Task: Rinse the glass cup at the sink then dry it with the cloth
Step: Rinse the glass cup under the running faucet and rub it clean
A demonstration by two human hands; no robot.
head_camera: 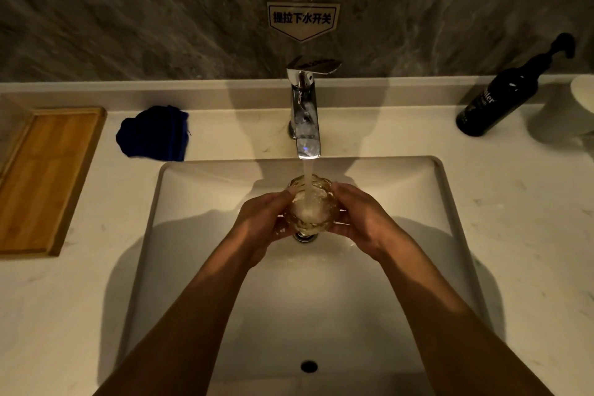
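A textured glass cup (310, 207) is held upright over the white sink (199, 190), right above the drain. My left hand (262, 219) grips its left side and my right hand (361, 219) grips its right side. Water runs from the chrome faucet (305, 112) straight into the cup and foams inside it. A crumpled dark blue cloth (153, 133) lies on the counter behind the sink's left corner, away from both hands.
A wooden tray (45, 177) sits on the counter at far left. A dark pump bottle (504, 93) and a white object (578, 106) stand at the back right. A sign (302, 19) hangs on the wall above the faucet.
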